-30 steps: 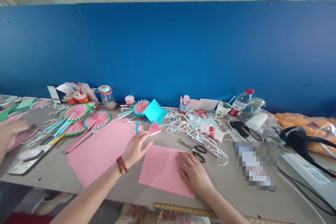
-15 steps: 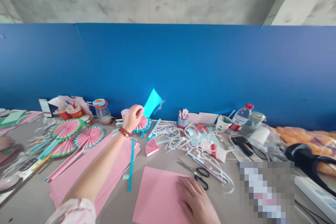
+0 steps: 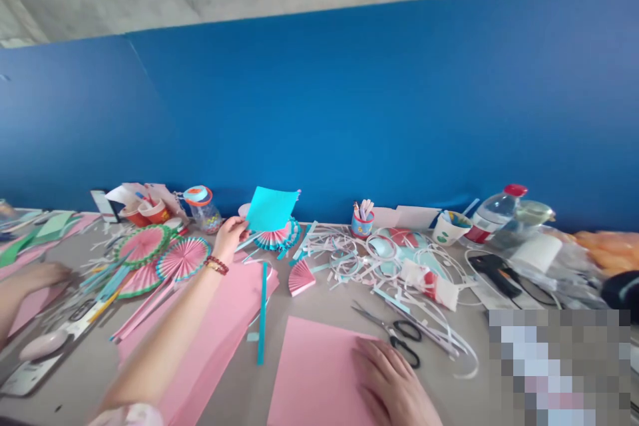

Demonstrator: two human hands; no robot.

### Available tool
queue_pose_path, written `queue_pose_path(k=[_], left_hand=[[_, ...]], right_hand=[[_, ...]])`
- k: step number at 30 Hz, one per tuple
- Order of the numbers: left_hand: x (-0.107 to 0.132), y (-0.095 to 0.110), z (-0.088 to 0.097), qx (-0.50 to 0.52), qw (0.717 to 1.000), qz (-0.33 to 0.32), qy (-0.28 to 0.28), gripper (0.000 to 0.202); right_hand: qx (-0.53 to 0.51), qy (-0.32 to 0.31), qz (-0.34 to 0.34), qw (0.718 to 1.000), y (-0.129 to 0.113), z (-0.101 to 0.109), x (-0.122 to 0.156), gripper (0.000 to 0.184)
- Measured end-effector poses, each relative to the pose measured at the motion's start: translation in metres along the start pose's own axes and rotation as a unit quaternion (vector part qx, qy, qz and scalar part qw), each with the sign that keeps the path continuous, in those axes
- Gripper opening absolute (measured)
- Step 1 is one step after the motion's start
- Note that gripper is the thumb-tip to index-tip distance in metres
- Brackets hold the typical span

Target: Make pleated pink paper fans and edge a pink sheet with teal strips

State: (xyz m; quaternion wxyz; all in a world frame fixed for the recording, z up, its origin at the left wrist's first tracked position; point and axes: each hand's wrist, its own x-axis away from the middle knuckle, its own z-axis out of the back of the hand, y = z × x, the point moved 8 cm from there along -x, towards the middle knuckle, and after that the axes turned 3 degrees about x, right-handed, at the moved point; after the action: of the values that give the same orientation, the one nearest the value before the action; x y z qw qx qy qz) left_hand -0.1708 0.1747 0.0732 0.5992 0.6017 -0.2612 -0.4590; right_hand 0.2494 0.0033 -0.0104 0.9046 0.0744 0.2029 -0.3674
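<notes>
My left hand (image 3: 231,239) reaches toward the back of the table, its fingers closed at the lower left corner of a bright turquoise sheet of paper (image 3: 272,208). Just behind and below that sheet is a pink pleated paper fan with a blue edge (image 3: 275,237). Flat on the right part of a pink paper sheet (image 3: 312,366) lies my right hand (image 3: 392,376), fingers stretched out. Scissors (image 3: 392,331) rest beyond it. A narrow blue paper strip (image 3: 262,319) and a small folded pink fan (image 3: 301,277) lie between my hands.
Pink sheets (image 3: 219,339) lie under my left forearm. Round paper fans (image 3: 183,258) are at left, with another person's hand (image 3: 42,276) farther left. White paper strips (image 3: 344,253), a pen cup (image 3: 362,221) and a bottle (image 3: 494,213) stand or lie toward the blue panel (image 3: 319,113).
My left hand has moved left and lower with the turquoise paper, which now shows more broadly. The view has tilted and shifted left. My right hand stays on the pink sheet.
</notes>
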Motion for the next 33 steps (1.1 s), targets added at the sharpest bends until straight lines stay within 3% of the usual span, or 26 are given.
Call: queue_pose_path(k=[7, 10, 13, 17, 20, 26, 33], left_hand=[[-0.008, 0.000, -0.049, -0.100, 0.992, -0.016, -0.076, 0.028], [-0.002, 0.012, -0.042, -0.168, 0.982, -0.060, -0.056, 0.028], [0.029, 0.018, -0.023, -0.251, 0.962, -0.093, -0.052, 0.022], [0.089, -0.002, -0.014, -0.355, 0.922, -0.089, -0.129, 0.038], [0.120, -0.021, -0.014, -0.409, 0.896, -0.088, -0.146, 0.038], [0.129, -0.041, -0.028, -0.448, 0.877, -0.083, -0.151, 0.015], [0.131, -0.044, -0.031, -0.448, 0.873, -0.092, -0.168, 0.011]], right_hand=[[-0.019, -0.022, -0.015, 0.999, -0.002, 0.000, 0.000, 0.035], [-0.023, -0.035, -0.019, 0.999, -0.002, -0.002, 0.001, 0.036], [-0.030, -0.039, -0.020, 0.999, -0.001, -0.004, 0.002, 0.037], [-0.030, -0.041, -0.024, 0.998, 0.000, -0.007, 0.004, 0.038], [-0.038, -0.046, -0.028, 0.998, 0.000, -0.009, 0.003, 0.040], [-0.051, -0.054, -0.038, 0.996, 0.000, -0.006, 0.001, 0.039], [-0.056, -0.081, -0.050, 0.994, 0.000, -0.004, -0.002, 0.037]])
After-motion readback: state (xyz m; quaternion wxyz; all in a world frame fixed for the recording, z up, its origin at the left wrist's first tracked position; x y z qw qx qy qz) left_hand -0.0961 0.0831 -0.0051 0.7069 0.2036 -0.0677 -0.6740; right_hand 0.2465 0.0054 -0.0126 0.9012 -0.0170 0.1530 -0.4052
